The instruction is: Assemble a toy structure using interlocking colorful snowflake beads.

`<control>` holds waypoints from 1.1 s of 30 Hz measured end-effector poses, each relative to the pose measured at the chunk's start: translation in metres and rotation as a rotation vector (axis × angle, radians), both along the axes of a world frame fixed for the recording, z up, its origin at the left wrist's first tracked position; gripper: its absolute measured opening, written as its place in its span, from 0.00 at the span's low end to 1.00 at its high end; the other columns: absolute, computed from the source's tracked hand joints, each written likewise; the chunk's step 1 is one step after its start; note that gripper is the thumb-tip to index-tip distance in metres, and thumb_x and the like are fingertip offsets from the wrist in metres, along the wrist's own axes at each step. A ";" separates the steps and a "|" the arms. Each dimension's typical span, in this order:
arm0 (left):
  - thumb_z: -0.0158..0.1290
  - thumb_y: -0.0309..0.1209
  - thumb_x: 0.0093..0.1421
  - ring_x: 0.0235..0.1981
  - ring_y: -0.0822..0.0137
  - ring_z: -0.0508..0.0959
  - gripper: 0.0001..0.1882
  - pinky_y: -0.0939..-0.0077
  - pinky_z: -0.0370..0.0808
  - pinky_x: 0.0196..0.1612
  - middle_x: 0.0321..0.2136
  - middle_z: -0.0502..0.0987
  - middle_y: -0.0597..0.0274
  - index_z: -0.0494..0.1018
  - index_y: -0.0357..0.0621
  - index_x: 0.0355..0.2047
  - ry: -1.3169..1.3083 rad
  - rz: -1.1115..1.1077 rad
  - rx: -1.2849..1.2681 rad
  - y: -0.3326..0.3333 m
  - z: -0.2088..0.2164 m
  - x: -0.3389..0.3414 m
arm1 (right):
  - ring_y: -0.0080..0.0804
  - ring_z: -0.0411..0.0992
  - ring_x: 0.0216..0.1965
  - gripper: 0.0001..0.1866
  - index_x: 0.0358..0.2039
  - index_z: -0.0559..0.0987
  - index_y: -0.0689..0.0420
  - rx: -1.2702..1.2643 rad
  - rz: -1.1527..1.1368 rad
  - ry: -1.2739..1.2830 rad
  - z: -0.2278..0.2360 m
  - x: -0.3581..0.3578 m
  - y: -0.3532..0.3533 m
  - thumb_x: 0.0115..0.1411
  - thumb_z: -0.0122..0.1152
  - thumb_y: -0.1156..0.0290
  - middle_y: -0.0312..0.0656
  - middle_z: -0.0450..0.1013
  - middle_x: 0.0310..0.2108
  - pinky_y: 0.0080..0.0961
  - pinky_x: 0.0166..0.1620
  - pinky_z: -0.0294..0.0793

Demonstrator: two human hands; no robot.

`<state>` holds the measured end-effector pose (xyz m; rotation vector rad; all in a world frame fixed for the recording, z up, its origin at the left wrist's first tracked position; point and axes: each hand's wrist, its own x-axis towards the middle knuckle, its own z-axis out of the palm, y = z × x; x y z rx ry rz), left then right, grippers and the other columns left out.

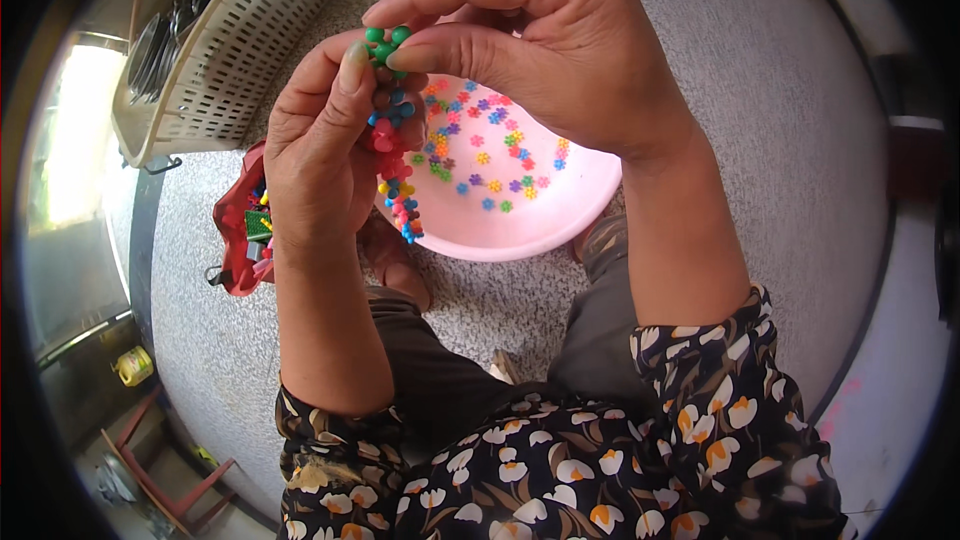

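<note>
My left hand is closed around a chain of knobby plastic linking pieces in brown, blue, red, yellow and other colours, which hangs below the fingers. At the chain's top sits a green knobby linking piece. The left thumb presses against it, while my right hand pinches its right side between thumb and fingers. Below both hands, a pink basin holds many small flower-shaped pieces in several colours, scattered over its bottom. The right forearm and hand cover part of its far rim.
At the upper left stands a cream slotted basket with metal utensils. Under it, a red bag holds mixed small items, partly behind my left arm. A yellow container and a reddish wooden frame are at the lower left. Speckled grey floor surrounds the basin.
</note>
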<state>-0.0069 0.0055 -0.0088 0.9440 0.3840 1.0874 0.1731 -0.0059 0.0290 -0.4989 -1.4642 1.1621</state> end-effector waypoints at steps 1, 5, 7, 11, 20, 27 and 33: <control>0.45 0.30 0.61 0.24 0.72 0.72 0.12 0.81 0.70 0.27 0.31 0.75 0.56 0.69 0.34 0.41 -0.009 -0.047 0.029 0.002 -0.001 -0.002 | 0.21 0.73 0.27 0.11 0.37 0.77 0.64 -0.083 0.043 -0.021 0.006 0.003 -0.003 0.54 0.59 0.73 0.44 0.76 0.27 0.15 0.28 0.73; 0.45 0.30 0.61 0.24 0.73 0.71 0.12 0.82 0.69 0.27 0.29 0.75 0.55 0.69 0.33 0.41 0.068 -0.053 0.051 0.000 -0.001 -0.005 | 0.22 0.73 0.27 0.10 0.35 0.78 0.63 -0.047 -0.046 -0.153 0.012 0.001 -0.005 0.53 0.60 0.72 0.43 0.76 0.26 0.16 0.30 0.73; 0.46 0.30 0.61 0.24 0.73 0.71 0.13 0.82 0.68 0.27 0.29 0.75 0.55 0.69 0.32 0.40 0.118 -0.036 0.036 -0.004 0.003 -0.007 | 0.23 0.73 0.26 0.08 0.33 0.79 0.62 -0.013 -0.134 -0.287 0.023 -0.003 -0.013 0.53 0.60 0.72 0.42 0.76 0.26 0.18 0.31 0.73; 0.45 0.33 0.61 0.21 0.72 0.68 0.14 0.79 0.65 0.26 0.27 0.71 0.56 0.68 0.33 0.40 0.266 -0.065 -0.008 -0.004 0.009 -0.002 | 0.23 0.72 0.24 0.07 0.31 0.79 0.64 -0.036 -0.099 -0.244 0.018 0.007 -0.009 0.53 0.57 0.74 0.41 0.76 0.24 0.18 0.31 0.72; 0.50 0.32 0.59 0.24 0.74 0.72 0.13 0.85 0.69 0.28 0.27 0.75 0.57 0.71 0.32 0.37 0.261 -0.078 -0.024 0.000 0.004 -0.013 | 0.20 0.70 0.22 0.05 0.29 0.78 0.65 -0.153 -0.075 -0.234 0.013 -0.006 -0.008 0.54 0.55 0.78 0.40 0.74 0.21 0.16 0.28 0.70; 0.50 0.31 0.59 0.25 0.73 0.73 0.12 0.84 0.69 0.29 0.27 0.75 0.56 0.71 0.32 0.38 0.216 0.005 -0.051 -0.002 0.004 -0.011 | 0.18 0.69 0.24 0.06 0.30 0.78 0.65 -0.293 -0.120 -0.133 0.008 -0.019 -0.010 0.56 0.53 0.77 0.37 0.74 0.22 0.14 0.30 0.70; 0.49 0.30 0.59 0.24 0.70 0.72 0.12 0.79 0.70 0.28 0.28 0.75 0.55 0.71 0.33 0.38 0.131 0.060 -0.031 0.001 0.003 -0.013 | 0.18 0.70 0.21 0.12 0.33 0.78 0.63 -0.483 -0.243 0.022 -0.015 -0.029 0.000 0.51 0.63 0.68 0.35 0.73 0.22 0.15 0.25 0.69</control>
